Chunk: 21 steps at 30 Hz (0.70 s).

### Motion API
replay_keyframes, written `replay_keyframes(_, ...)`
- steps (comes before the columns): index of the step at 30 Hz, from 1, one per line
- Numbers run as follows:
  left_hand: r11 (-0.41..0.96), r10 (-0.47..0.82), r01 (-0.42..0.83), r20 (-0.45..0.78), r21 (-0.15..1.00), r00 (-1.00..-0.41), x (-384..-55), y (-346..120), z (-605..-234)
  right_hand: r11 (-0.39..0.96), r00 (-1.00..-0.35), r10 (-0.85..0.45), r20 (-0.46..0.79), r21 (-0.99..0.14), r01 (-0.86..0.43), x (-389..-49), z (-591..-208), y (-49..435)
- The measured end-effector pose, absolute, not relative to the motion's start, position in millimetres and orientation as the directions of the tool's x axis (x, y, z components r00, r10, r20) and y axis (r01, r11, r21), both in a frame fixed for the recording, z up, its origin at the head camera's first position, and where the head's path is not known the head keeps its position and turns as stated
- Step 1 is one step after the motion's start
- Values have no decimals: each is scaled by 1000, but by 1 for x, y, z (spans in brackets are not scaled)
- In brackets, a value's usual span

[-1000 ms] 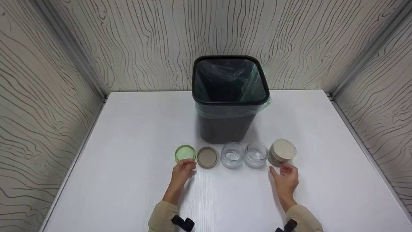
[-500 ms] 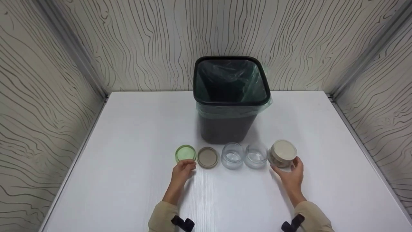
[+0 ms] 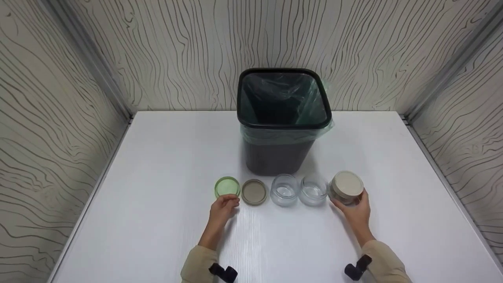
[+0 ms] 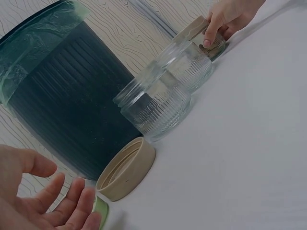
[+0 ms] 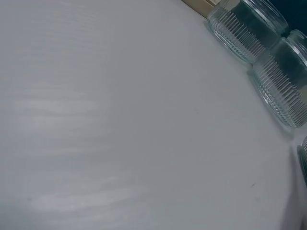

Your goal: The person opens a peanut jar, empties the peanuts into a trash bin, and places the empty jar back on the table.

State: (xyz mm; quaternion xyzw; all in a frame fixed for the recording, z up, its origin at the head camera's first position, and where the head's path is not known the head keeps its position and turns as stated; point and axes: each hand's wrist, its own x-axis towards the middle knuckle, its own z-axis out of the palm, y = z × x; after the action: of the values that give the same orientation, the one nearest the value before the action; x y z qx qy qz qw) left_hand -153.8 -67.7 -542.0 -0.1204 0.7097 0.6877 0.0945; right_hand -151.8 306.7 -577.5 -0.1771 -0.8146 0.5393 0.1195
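Note:
On the right, my right hand (image 3: 357, 212) grips a glass jar with a beige lid (image 3: 347, 184), thumb at its near left side and fingers round its right. The left wrist view shows this jar (image 4: 218, 47) standing on the table, with something brownish inside. My left hand (image 3: 222, 210) lies by the near edge of a green lid (image 3: 227, 186), its fingers loosely bent with nothing in them (image 4: 48, 201). Right of the green lid is an upturned beige lid (image 3: 254, 192). Two open glass jars (image 3: 284, 190) stand side by side between that lid and the held jar.
A dark trash bin (image 3: 277, 157) with a green plastic liner (image 3: 283, 135) stands behind the row of lids and jars. Wood-patterned panels (image 3: 177, 55) enclose the white table (image 3: 165, 157) at the back and both sides.
My right hand has moved slightly right and forward, from just in front of the lidded jar to a grip round it. The left hand has stayed by the green lid.

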Motion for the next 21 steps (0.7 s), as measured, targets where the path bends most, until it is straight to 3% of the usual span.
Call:
replay_keyframes(8, 46, -43, -283, -281, 958, -959, -154, -66, -542, 352, -903, 430, -13, -918, 181, -157, -578, 308)
replay_keyframes(21, 241, -111, -173, -150, 955, -982, -155, -66, -545, 340, -895, 446, -1, -925, 170, -159, -579, 306)
